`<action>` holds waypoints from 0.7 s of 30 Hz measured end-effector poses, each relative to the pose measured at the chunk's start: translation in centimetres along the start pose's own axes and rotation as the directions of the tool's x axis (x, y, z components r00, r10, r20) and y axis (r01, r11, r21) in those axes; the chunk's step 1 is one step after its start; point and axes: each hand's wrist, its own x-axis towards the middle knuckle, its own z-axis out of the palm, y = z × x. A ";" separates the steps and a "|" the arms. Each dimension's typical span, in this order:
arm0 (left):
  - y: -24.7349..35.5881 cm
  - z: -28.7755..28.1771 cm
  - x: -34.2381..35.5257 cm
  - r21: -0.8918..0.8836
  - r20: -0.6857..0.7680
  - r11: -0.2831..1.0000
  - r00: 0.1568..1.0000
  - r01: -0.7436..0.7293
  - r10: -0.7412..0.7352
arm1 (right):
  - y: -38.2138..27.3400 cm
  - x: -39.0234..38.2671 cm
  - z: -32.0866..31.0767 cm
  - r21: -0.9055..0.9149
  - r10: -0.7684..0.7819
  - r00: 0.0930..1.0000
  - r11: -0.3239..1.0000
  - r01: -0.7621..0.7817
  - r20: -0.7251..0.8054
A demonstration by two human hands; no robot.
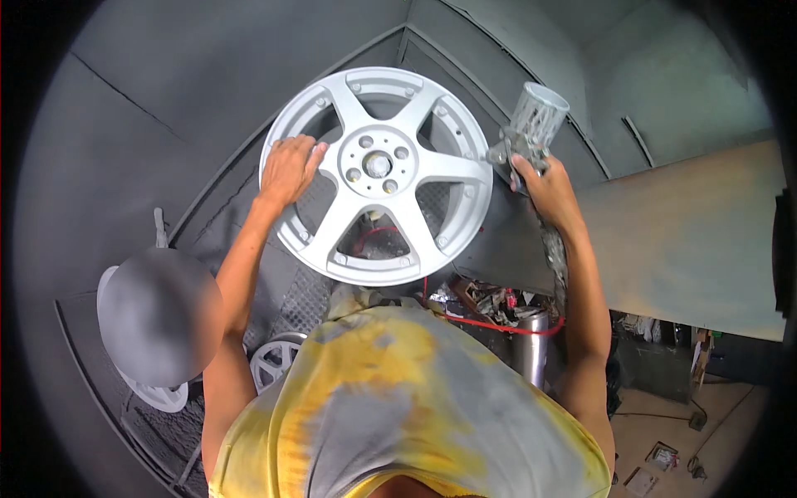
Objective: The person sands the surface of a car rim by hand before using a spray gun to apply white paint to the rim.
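Observation:
A light grey alloy wheel with several spokes faces up in front of me, its center cap area and bolt holes showing. My left hand grips its left edge, fingers bent over the rim and thumb beside a spoke. To the right of the wheel, my right hand is wrapped around the handle of a paint spray gun. A paint-smeared cup stands on top of the gun, tilted slightly right. The nozzle points left at the wheel's right edge, very close to it. From the handle a wrapped hose hangs down.
Other wheels lie low at the left, near a grey rounded shape that is blurred. Beneath the spray gun run a red hose, a metal cylinder and a box of litter. A large board stands at right.

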 end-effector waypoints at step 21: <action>12.0 0.1 -6.2 0.130 0.021 0.956 0.963 0.264 -0.269 | -6.2 -13.8 1.3 0.405 -0.223 0.917 0.911 0.076 0.330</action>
